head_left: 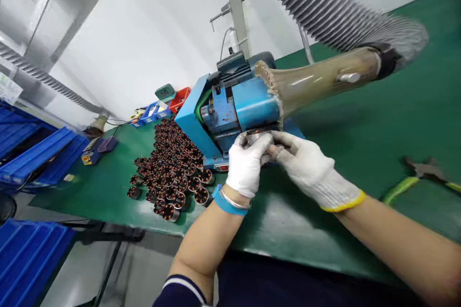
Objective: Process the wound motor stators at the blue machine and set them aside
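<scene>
Both my hands are at the front of a blue bench machine (252, 105), just below its rounded hood. My left hand (247, 163), in a white glove with a blue band at the wrist, is closed on a small silvery metal part (256, 136). The fingers cover most of that part. My right hand (304, 160) wears a white knit glove with a yellow cuff, and bare fingertips show. Its fingers are pinched together against the left fingertips at the same part. Left of the machine lie many round motor parts (173, 168) with copper windings and metal rims.
A tan duct funnel (320, 81) joins the machine to a grey ribbed hose (324, 9). Pliers with green handles (421, 172) lie at the right on the green table (360, 129). Blue bins (32, 259) stand at the left. A red bin (179, 100) sits at the back.
</scene>
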A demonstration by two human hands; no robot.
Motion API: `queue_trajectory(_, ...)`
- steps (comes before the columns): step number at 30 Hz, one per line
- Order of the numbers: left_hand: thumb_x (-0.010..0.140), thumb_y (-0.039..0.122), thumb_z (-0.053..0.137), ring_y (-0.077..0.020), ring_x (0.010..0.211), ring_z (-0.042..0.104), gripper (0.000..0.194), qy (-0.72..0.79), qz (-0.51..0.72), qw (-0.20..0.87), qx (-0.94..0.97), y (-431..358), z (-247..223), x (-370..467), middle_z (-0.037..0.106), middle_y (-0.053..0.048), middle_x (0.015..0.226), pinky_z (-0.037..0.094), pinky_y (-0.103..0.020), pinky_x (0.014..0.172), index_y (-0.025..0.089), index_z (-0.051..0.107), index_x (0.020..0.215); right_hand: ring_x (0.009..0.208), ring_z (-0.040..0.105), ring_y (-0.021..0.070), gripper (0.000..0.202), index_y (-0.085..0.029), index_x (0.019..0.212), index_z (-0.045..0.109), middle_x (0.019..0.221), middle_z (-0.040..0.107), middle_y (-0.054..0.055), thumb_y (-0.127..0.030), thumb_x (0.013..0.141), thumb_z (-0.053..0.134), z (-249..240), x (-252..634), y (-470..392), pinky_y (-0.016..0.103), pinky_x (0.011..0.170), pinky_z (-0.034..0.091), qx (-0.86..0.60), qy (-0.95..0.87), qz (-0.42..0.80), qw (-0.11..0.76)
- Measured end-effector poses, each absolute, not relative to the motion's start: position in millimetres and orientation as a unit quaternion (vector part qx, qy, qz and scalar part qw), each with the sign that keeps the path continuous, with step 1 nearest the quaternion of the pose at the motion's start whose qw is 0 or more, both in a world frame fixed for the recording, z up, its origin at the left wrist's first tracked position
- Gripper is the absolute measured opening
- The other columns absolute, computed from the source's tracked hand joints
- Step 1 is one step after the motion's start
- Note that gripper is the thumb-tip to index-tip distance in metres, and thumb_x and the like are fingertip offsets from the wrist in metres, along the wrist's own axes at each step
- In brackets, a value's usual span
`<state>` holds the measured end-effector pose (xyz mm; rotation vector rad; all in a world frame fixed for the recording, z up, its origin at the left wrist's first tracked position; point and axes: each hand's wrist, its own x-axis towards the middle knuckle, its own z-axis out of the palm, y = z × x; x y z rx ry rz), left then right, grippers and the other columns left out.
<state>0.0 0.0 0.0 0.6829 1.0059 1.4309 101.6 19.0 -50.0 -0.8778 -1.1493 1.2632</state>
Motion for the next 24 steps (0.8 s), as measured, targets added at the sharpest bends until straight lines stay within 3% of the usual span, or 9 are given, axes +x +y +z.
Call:
queue_trajectory(3,0.058,0.035,0.093,-0.0122,0.073,0.066,0.046,0.442,0.614,0.577,0.308,0,-5,-2,0.070,0.002,0.085,0.058,-0.027,0.073,0.018,0.065,0.091,0.079,0.073,0.0242,0.064,-0.021,0.107,0.076,0.097,0.080,0.009,-0.067,0.065,0.089,-54,104,19,0.034,0.069,0.065,-0.382,-0.493,0.535,0.570)
queue_trajectory(6,0.057,0.035,0.094,-0.0183,0.085,0.070,0.049,0.456,0.597,0.543,0.376,-13,-11,-13,0.073,-0.002,0.090,0.059,-0.034,0.085,0.018,0.067,0.094,0.087,0.076,0.0285,0.059,-0.022,0.108,0.075,0.102,0.079,0.010,-0.063,0.068,0.090,-62,108,9,0.039,0.074,0.067,-0.359,-0.531,0.519,0.566)
queue_trajectory(10,0.054,0.028,0.094,-0.0271,0.098,0.072,0.055,0.450,0.560,0.515,0.468,-41,-22,-34,0.075,-0.006,0.097,0.057,-0.045,0.099,0.020,0.069,0.102,0.107,0.075,0.0352,0.051,-0.026,0.116,0.075,0.117,0.076,0.011,-0.056,0.077,0.087,-76,116,-8,0.048,0.093,0.066,-0.291,-0.640,0.457,0.545)
queue_trajectory(15,0.052,0.032,0.091,-0.0325,0.101,0.071,0.059,0.418,0.577,0.553,0.432,-59,-34,-44,0.075,-0.008,0.102,0.051,-0.051,0.104,0.019,0.070,0.106,0.108,0.074,0.0338,0.046,-0.030,0.121,0.075,0.118,0.075,0.010,-0.053,0.082,0.085,-76,121,-13,0.048,0.099,0.063,-0.257,-0.706,0.378,0.541)
queue_trajectory(19,0.058,0.044,0.077,-0.0311,0.083,0.070,0.057,0.340,0.575,0.700,0.252,-65,-34,-43,0.074,-0.013,0.093,0.053,-0.049,0.088,0.015,0.070,0.106,0.103,0.076,0.0296,0.054,-0.028,0.125,0.074,0.113,0.075,0.010,-0.055,0.080,0.088,-69,123,-17,0.037,0.093,0.065,-0.206,-0.720,0.365,0.553)
queue_trajectory(24,0.066,0.051,0.063,-0.0182,0.054,0.058,0.055,0.282,0.547,0.772,0.160,-70,-26,-47,0.074,-0.015,0.085,0.044,-0.032,0.059,0.010,0.071,0.102,0.103,0.076,0.0283,0.057,-0.033,0.132,0.070,0.117,0.074,0.008,-0.056,0.082,0.086,-69,123,-26,0.034,0.089,0.066,-0.196,-0.716,0.387,0.547)
